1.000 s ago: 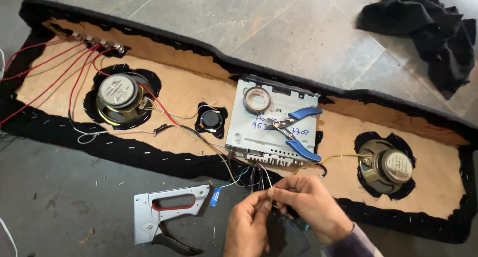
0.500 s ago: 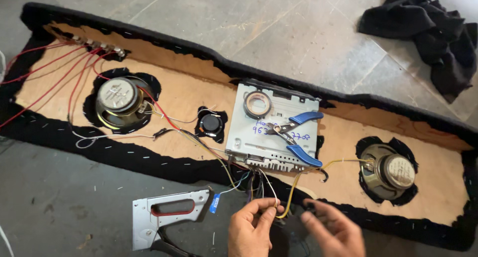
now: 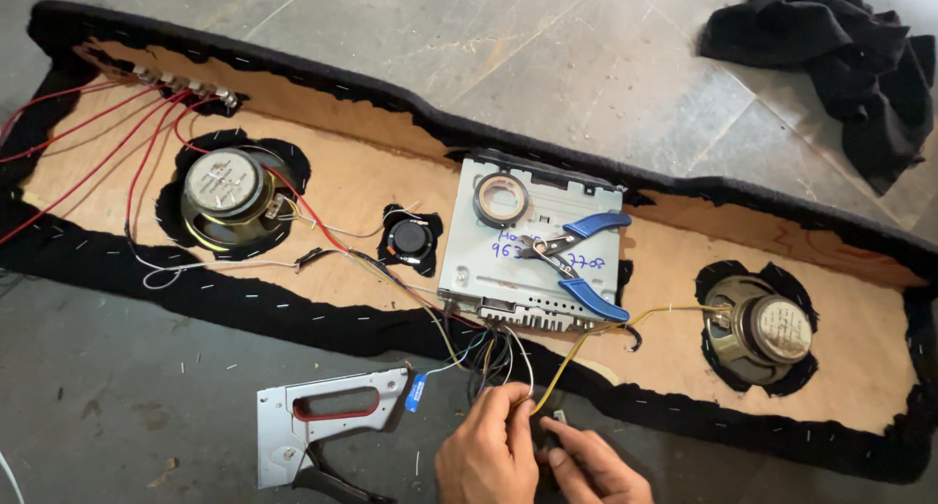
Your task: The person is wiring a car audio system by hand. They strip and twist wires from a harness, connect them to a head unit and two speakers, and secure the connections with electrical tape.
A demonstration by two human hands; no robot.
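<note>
My left hand point(image 3: 487, 452) pinches a bundle of thin coloured wires point(image 3: 495, 353) that run up to the back of a silver car stereo unit point(image 3: 532, 245). My right hand point(image 3: 591, 460) is just beside it, fingertips touching the wire ends; a yellow wire point(image 3: 576, 353) curves from there toward the right speaker point(image 3: 764, 330). Blue-handled pliers point(image 3: 572, 260) and a roll of black tape point(image 3: 500, 199) lie on top of the stereo. The stereo rests on a long wooden panel point(image 3: 371, 187) edged with black fabric.
A metal staple gun point(image 3: 327, 431) with a red-lined handle lies on the grey floor left of my hands. The panel also carries a large left speaker point(image 3: 225, 196), a small black tweeter point(image 3: 410, 238) and red wires point(image 3: 88, 138). A black cloth point(image 3: 831, 60) lies top right.
My hands came apart and then together again lower in the view, still at the wire ends. The camera view shifted slightly; nothing else moved.
</note>
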